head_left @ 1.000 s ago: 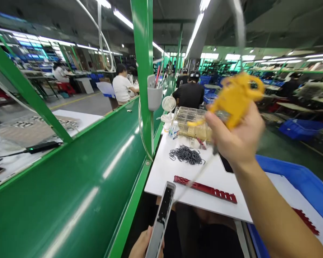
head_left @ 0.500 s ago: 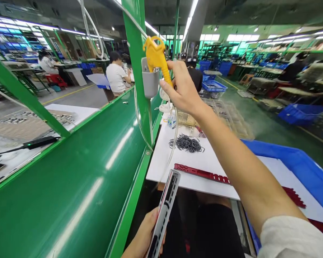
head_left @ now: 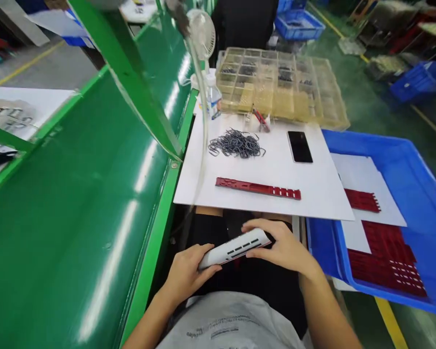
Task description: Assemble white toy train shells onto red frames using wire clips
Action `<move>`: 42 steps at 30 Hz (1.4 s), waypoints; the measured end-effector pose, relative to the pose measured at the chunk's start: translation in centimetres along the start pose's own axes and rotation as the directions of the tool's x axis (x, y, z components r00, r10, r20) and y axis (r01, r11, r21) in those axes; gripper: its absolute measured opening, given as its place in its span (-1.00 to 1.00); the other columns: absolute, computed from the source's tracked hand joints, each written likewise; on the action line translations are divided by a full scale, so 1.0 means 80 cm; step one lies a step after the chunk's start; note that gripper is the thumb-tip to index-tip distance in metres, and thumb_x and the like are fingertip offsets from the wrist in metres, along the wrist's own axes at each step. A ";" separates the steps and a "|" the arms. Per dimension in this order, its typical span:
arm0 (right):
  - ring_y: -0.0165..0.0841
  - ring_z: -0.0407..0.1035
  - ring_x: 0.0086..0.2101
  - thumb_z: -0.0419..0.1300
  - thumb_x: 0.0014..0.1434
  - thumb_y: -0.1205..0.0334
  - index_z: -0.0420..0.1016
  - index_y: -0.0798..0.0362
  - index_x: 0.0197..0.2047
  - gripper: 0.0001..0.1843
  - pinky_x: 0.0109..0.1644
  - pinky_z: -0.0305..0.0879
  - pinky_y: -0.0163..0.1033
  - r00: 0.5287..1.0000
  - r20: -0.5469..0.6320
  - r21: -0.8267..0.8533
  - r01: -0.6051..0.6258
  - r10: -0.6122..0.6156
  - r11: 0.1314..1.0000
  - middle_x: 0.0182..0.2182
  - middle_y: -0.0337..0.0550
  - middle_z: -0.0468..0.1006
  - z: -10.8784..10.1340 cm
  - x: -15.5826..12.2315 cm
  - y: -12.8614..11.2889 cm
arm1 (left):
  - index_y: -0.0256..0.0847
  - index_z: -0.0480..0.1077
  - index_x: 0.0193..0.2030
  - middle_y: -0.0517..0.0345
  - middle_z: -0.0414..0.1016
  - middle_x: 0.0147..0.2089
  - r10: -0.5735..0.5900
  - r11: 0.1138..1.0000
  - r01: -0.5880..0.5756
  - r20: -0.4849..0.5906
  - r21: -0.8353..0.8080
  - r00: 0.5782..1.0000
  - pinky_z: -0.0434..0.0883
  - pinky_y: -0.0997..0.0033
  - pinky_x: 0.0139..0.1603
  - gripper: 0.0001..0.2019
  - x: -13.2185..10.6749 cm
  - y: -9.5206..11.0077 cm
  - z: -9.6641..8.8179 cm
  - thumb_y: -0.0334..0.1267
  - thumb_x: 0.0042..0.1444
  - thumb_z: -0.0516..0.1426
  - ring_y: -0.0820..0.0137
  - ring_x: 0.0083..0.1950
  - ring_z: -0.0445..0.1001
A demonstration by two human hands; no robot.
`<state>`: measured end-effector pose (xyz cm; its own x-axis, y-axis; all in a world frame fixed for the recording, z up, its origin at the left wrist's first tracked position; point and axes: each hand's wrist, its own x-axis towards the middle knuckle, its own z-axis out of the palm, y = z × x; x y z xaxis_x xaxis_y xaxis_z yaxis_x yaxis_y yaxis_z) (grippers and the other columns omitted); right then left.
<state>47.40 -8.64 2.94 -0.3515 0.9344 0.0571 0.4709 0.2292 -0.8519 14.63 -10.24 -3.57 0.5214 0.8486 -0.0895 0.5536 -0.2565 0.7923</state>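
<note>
Above my lap I hold a long white casing [head_left: 236, 248] with a row of dark slots, slightly tilted, its right end higher. My left hand [head_left: 189, 271] is closed round its left end. At the other end, my right hand [head_left: 281, 247] grips it between thumb and fingers. Beyond my hands, a dark red slotted strip [head_left: 257, 188] lies on the white tabletop [head_left: 199, 191]. Farther back is a tangled pile of thin dark grey bent pieces [head_left: 236, 144].
A phone [head_left: 300, 147], a bottle [head_left: 213, 97], a compartment box [head_left: 276, 87] and a small fan [head_left: 202, 34] stand or lie farther back. The blue bin [head_left: 403, 160] on the right holds red parts. Along the left runs a green conveyor [head_left: 76, 232] with a green post [head_left: 131, 82].
My right hand has let go of the yellow-handled air gun at the holder and come down to the white casing. The casing has turned more level. My view has tilted downward.
</note>
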 end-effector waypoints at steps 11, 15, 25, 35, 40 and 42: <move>-0.13 0.68 -0.06 0.64 0.20 -0.12 0.81 -0.12 0.05 -0.56 -0.08 0.66 -0.11 0.946 -0.283 0.314 -0.062 0.156 0.947 -0.02 0.02 0.75 -0.068 -0.147 0.068 | -0.12 0.46 0.48 -0.09 0.71 0.31 0.249 0.940 -0.303 0.288 0.158 0.925 0.66 0.15 0.32 -0.60 0.050 0.053 -0.022 -0.10 0.63 0.13 0.11 0.25 0.73; -0.13 0.69 -0.07 0.64 0.21 -0.07 0.81 -0.09 0.13 -0.52 0.00 0.67 -0.07 0.938 -0.344 0.275 0.060 0.040 0.960 -0.04 -0.01 0.79 -0.108 -0.126 0.087 | -0.12 0.38 0.57 -0.12 0.65 0.36 0.353 0.846 -0.443 0.309 0.299 0.883 0.61 0.09 0.41 -0.54 0.109 0.081 -0.079 -0.11 0.64 0.10 0.06 0.30 0.68; -0.01 0.67 0.08 0.54 0.26 -0.09 0.79 -0.03 0.23 -0.46 0.30 0.60 0.11 0.879 -0.477 -0.032 -0.015 -0.002 0.999 0.14 -0.02 0.80 -0.168 -0.034 0.138 | -0.43 0.30 0.58 -0.32 0.55 0.39 0.348 0.609 -0.460 0.304 0.646 0.887 0.49 -0.18 0.48 -0.44 0.245 0.116 -0.110 -0.12 0.66 -0.10 -0.05 0.40 0.52; 0.02 0.65 0.14 0.45 0.30 -0.05 0.74 0.01 0.28 -0.44 0.33 0.56 0.14 0.905 -0.422 0.013 -0.055 0.055 0.998 0.24 -0.01 0.76 -0.167 -0.031 0.178 | -0.48 0.28 0.59 -0.36 0.56 0.46 0.235 0.454 -0.437 0.369 0.776 0.899 0.52 -0.22 0.39 -0.45 0.270 0.119 -0.089 -0.26 0.62 -0.12 -0.13 0.39 0.57; 0.03 0.66 0.10 0.38 0.39 0.01 0.71 0.05 0.34 -0.46 0.32 0.53 0.14 0.926 -0.376 -0.111 -0.090 0.042 0.990 0.19 0.04 0.78 -0.172 -0.030 0.177 | -0.43 0.27 0.62 -0.28 0.57 0.47 0.188 0.449 -0.401 0.354 0.799 0.916 0.61 -0.11 0.28 -0.46 0.272 0.115 -0.085 -0.24 0.65 -0.10 -0.10 0.35 0.62; 0.03 0.64 0.11 0.36 0.43 0.01 0.70 0.03 0.35 -0.48 0.31 0.53 0.15 0.940 -0.341 -0.169 -0.090 0.028 0.981 0.18 0.03 0.78 -0.176 -0.029 0.178 | -0.36 0.30 0.62 -0.24 0.60 0.45 0.178 0.492 -0.373 0.329 0.787 0.927 0.65 -0.10 0.19 -0.47 0.271 0.112 -0.085 -0.21 0.66 -0.08 -0.11 0.29 0.65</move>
<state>66.33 -3.74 -1.98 -0.0417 0.9774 0.2073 0.6309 0.1866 -0.7530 26.47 8.99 5.65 0.7956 0.5893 -0.1405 0.5885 -0.8069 -0.0516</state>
